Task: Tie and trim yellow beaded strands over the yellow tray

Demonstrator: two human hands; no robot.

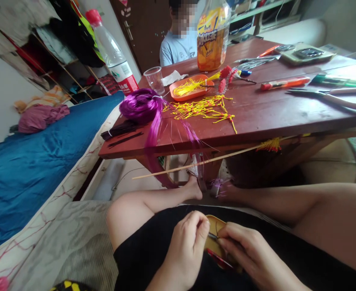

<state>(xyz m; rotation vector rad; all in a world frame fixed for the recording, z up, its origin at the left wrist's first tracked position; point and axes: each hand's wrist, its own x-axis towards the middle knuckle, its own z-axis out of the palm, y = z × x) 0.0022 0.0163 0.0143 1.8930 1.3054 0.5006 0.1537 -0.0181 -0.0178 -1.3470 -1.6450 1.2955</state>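
Over my lap, my left hand [190, 242] is closed in a pinch, thumb against the fingers. Close to its right, my right hand [246, 246] pinches a thin dark piece [213, 235] that spans the gap between the two hands. A fine dark strand curls up beside its fingertips. Whatever the left fingers hold is hidden. Beneath both hands lies a small yellowish tray [216, 220] on the black cloth [153, 242], with something red and shiny [218, 258] at its near side.
Ahead stands a red-brown table [256, 117] bearing purple thread [141, 105], yellow knotted cords [199, 109], an orange dish [173, 92], pliers [326, 95] and a tea bottle [212, 40]. A thin stick [196, 163] crosses before its edge. Someone sits opposite; a blue-covered bed [45, 161] is left.
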